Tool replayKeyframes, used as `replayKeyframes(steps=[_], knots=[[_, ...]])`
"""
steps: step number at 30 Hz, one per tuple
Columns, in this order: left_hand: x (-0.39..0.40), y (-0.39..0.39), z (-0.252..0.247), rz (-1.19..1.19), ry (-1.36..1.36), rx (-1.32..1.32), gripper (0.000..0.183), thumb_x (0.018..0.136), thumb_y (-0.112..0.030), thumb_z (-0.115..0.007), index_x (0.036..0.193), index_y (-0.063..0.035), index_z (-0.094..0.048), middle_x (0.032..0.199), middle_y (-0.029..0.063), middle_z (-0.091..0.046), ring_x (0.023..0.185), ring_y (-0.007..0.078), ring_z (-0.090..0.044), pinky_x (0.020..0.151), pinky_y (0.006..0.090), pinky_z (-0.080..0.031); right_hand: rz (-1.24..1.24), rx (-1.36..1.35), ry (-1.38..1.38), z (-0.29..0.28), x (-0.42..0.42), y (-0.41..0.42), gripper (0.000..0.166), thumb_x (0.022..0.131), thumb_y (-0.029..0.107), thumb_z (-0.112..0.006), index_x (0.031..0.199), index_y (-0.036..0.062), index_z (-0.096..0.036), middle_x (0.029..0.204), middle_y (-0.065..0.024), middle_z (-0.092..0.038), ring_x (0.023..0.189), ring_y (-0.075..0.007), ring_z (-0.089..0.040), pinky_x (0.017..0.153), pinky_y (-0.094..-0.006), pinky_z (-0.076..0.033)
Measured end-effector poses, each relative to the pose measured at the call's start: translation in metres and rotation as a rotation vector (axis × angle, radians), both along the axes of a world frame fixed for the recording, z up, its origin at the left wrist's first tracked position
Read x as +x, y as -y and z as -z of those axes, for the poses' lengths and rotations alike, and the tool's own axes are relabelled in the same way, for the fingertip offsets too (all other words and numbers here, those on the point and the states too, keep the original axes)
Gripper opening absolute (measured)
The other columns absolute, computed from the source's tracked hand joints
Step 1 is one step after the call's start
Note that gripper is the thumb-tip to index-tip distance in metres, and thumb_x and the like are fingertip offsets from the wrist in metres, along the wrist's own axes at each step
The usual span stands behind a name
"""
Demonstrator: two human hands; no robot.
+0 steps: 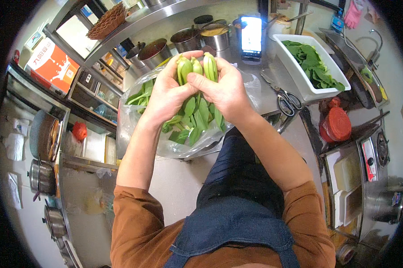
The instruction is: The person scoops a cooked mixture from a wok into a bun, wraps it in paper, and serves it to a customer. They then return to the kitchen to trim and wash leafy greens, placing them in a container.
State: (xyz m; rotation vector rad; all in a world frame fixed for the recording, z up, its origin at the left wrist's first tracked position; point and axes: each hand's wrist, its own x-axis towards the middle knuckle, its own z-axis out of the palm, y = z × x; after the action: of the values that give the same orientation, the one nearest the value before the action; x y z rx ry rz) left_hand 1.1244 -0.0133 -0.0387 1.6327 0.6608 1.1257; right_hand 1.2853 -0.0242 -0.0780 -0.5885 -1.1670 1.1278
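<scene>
Several leafy greens point(184, 69), resembling bok choy, are gripped in both hands with their pale green stem bases pointing up and away from me. My left hand point(166, 90) wraps the bunch from the left side. Its mate, my right hand point(229, 88), closes around the stems from the right, with its thumb laid across them. Below the hands, leaves point(199, 119) hang over a clear plastic bag point(174, 147). More greens point(141, 95) lie in the bag at the left. The bag spreads over a metal table point(266, 97).
Scissors point(285, 102) lie right of the bag. A white plastic tub point(288, 72) holds loose leaves point(308, 62). A lit phone point(251, 37) stands upright at the back, beside steel pots point(185, 40). Farther right are a red lidded container point(337, 124) and a sink faucet point(377, 40).
</scene>
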Motion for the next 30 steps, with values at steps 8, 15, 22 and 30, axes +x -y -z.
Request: replayKeyframes(steps=[8, 15, 22, 30], knots=[[0.018, 0.006, -0.005, 0.152, 0.057, -0.22, 0.076, 0.086, 0.004, -0.065, 0.159, -0.0019, -0.047, 0.14, 0.0117, -0.064, 0.127, 0.0227, -0.064, 0.113, 0.0371, -0.05, 0.068, -0.023, -0.062, 0.014, 0.027, 0.015, 0.021, 0.1, 0.014, -0.079, 0.113, 0.0012, -0.071, 0.091, 0.0002, -0.067, 0.077, -0.011, -0.063, 0.07, -0.0273, -0.052], [0.04, 0.016, -0.004, 0.242, -0.003, -0.343, 0.089, 0.076, 0.003, -0.059, 0.163, -0.0035, -0.044, 0.139, 0.0102, -0.064, 0.126, 0.0202, -0.062, 0.113, 0.0321, -0.048, 0.247, 0.0, 0.087, 0.021, 0.043, 0.035, 0.024, 0.097, 0.012, -0.08, 0.115, 0.0006, -0.071, 0.106, -0.005, -0.071, 0.097, -0.0134, -0.066, 0.089, -0.0313, -0.054], [0.066, 0.022, 0.004, 0.212, 0.055, -0.141, 0.084, 0.086, 0.006, -0.062, 0.165, -0.0012, -0.035, 0.112, 0.0035, -0.054, 0.101, 0.0181, -0.062, 0.093, 0.034, -0.052, 0.417, 0.091, -0.065, 0.028, 0.078, 0.065, 0.027, 0.107, 0.017, -0.07, 0.126, 0.0036, -0.056, 0.107, -0.0075, -0.073, 0.081, -0.0078, -0.064, 0.066, -0.0204, -0.051], [0.1, 0.017, 0.021, 0.165, 0.397, -0.246, 0.072, 0.095, 0.003, -0.059, 0.16, 0.0045, -0.026, 0.098, 0.0096, -0.059, 0.084, 0.0223, -0.064, 0.087, 0.0434, -0.058, 0.635, 0.087, -0.143, 0.04, 0.153, 0.109, 0.035, 0.107, 0.024, -0.07, 0.13, -0.0004, -0.06, 0.092, 0.0005, -0.059, 0.083, -0.007, -0.055, 0.073, -0.0213, -0.045]])
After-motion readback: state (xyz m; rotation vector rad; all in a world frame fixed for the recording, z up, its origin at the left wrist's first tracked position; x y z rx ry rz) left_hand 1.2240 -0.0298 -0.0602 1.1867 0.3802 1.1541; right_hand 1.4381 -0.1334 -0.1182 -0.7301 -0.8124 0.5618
